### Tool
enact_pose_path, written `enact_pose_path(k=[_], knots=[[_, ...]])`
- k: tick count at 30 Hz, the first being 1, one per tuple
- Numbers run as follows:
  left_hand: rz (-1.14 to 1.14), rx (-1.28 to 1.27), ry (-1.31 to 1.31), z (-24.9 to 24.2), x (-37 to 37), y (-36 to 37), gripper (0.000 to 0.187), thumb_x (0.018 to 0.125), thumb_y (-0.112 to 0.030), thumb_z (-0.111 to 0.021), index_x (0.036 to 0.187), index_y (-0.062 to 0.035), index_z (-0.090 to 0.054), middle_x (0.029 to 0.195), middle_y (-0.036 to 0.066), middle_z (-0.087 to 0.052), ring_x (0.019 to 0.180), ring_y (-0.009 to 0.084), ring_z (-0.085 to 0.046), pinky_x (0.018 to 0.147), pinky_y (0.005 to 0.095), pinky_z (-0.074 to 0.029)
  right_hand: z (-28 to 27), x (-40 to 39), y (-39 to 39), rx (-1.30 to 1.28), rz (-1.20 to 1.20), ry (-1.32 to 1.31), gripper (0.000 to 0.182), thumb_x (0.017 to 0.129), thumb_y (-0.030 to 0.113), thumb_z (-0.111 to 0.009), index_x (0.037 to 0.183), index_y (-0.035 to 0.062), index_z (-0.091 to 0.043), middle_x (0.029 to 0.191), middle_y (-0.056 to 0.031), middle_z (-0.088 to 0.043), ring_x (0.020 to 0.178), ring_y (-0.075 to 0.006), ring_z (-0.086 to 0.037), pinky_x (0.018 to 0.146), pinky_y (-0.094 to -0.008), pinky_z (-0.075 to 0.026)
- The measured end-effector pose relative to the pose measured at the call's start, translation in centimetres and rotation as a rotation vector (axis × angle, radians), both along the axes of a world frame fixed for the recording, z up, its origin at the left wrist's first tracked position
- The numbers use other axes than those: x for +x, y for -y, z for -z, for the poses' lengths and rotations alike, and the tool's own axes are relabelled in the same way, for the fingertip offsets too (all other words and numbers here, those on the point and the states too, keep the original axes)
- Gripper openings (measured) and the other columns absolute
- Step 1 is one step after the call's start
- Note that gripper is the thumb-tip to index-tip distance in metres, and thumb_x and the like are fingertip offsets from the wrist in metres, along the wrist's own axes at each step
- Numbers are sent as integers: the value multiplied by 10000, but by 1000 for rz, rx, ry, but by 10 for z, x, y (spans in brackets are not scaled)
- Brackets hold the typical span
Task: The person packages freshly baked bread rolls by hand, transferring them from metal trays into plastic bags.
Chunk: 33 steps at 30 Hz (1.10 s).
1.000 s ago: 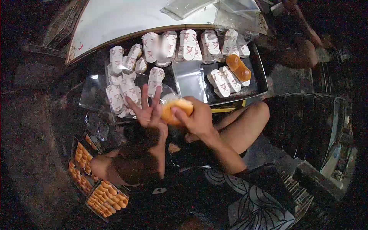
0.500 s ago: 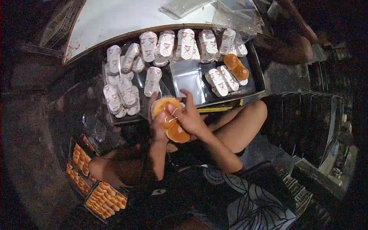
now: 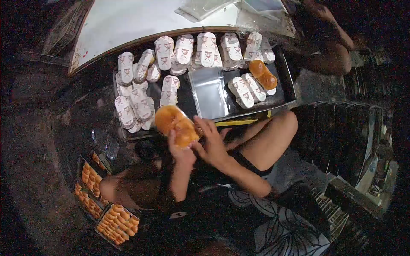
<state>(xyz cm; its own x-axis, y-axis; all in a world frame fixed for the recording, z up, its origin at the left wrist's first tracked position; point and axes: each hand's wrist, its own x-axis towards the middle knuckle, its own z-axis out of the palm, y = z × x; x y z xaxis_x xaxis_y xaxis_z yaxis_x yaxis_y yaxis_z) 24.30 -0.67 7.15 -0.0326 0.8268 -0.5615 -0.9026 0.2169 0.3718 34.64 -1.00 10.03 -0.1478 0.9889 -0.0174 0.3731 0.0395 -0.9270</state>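
A golden double-lobed bread bun (image 3: 170, 120) tilts above the near edge of the black tray, a shiny clear wrapper showing along its right side. My left hand (image 3: 183, 154) is closed on the bun from below, thumb lying over it. At its lower right end, my right hand (image 3: 213, 147) pinches with thumb and fingers, somewhat blurred; whether it grips bun or wrapper is hard to see. Just beyond lies a stack of clear plastic bags (image 3: 208, 94). Printed white paper liners (image 3: 169, 90) stand in a pile near the bun.
Several more piles of printed liners (image 3: 206, 49) fill the black tray (image 3: 287, 72), and another bun (image 3: 262, 74) rests on one pile at right. A white board (image 3: 141, 19) lies beyond. Trays of buns (image 3: 117, 224) stand lower left. Another person's arm (image 3: 337, 36) shows upper right.
The bun has shifted left and up, and turned in my hands. My right hand has moved from over the bun's top to its lower right end.
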Motion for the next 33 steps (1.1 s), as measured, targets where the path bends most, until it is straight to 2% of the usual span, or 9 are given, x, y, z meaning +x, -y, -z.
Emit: enact_pose_path(k=[4, 7, 10, 12, 14, 17, 23, 30, 33], knots=[[100, -29, -160, 18, 21, 23, 369, 822, -326, -470, 1076, -58, -482, 814, 25, -524, 701, 135, -483, 626, 256, -356, 17, 6, -31, -67, -81, 241, 485, 732, 227, -589, 1165, 92, -418, 864, -149, -555, 765, -298, -565, 688, -381, -434], [208, 33, -350, 6, 20, 4, 399, 799, -241, -557, 1117, -19, -464, 925, 45, -534, 895, 132, -477, 785, 277, -366, 11, 24, -106, 280, 50, 237, 246, 775, 277, -535, 747, 42, -602, 658, -182, -570, 608, -344, -560, 556, -423, -439], [588, 713, -1928, 64, 28, -17, 402, 793, -227, -538, 1112, 4, -454, 976, 144, -538, 920, 278, -516, 797, 361, -413, -69, 14, -187, 470, 354, 186, 238, 776, 201, -557, 866, -18, -577, 686, -188, -575, 627, -310, -571, 566, -328, -442], [803, 862, -1942, 156, 16, -23, 366, 770, -213, -546, 1060, 1, -482, 973, 156, -537, 909, 307, -516, 790, 376, -416, -59, -2, -215, 788, 314, 221, 392, 728, 197, -586, 1052, -5, -495, 980, -225, -539, 909, -350, -522, 801, -388, -410], [994, 1025, -1937, 173, 1, -39, 329, 747, -199, -554, 1008, -2, -510, 969, 167, -537, 899, 336, -517, 783, 391, -420, -40, -5, -173, 377, 77, 195, 440, 726, 195, -593, 1095, -4, -461, 1040, -234, -505, 966, -347, -493, 839, -392, -385], [1419, 707, -1966, 132, -22, -43, 215, 719, -155, -543, 894, -31, -554, 967, 154, -545, 932, 318, -509, 764, 403, -422, 8, 19, -75, -439, -171, -142, 379, 764, 263, -587, 1018, -8, -515, 982, -180, -561, 931, -249, -534, 792, -350, -408], [1445, 697, -1863, 93, -29, -51, 107, 700, -136, -573, 725, -35, -596, 813, 148, -573, 790, 289, -568, 655, 373, -449, 98, 30, 31, -333, -247, 179, 273, 776, 248, -581, 829, -2, -485, 697, -145, -552, 672, -234, -543, 784, -372, -376], [742, 642, -1410, 35, -12, -38, 137, 676, -40, -598, 808, -11, -620, 723, 124, -555, 672, 241, -556, 603, 316, -427, 80, 15, -10, -73, 180, 268, 178, 798, 193, -492, 760, 24, -452, 502, -87, -443, 459, -196, -486, 408, -317, -366], [475, 382, -1562, 5, 3, -27, 100, 716, -59, -594, 791, 1, -621, 699, 100, -498, 659, 202, -504, 590, 284, -394, 79, 30, -36, -759, 53, -578, 209, 836, 223, -453, 857, 29, -528, 504, -16, -463, 340, -83, -388, 317, -199, -277]])
